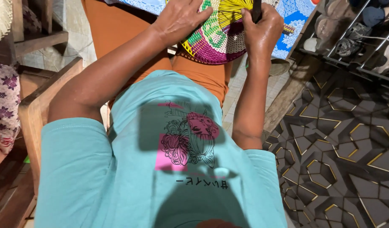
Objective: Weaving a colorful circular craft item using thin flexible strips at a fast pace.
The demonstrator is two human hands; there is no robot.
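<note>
One woven fan (pixel 217 40), banded in purple, green, pink and yellow, is held on the lap over orange trousers (pixel 118 25). Its left side is covered by the left hand (pixel 179 19), fingers laid flat and together. A dark handle (pixel 256 10), standing upright at the fan's right edge, is gripped by the right hand (pixel 262 31), fingers curled shut.

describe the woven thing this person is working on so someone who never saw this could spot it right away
Start at the person's lap, covered in orange cloth, at the top of the view. Resting there under the left hand and right hand is a round woven fan. Unlike the blue patterned cloth behind it, it has bands of yellow, green, white and purple weave.
</note>
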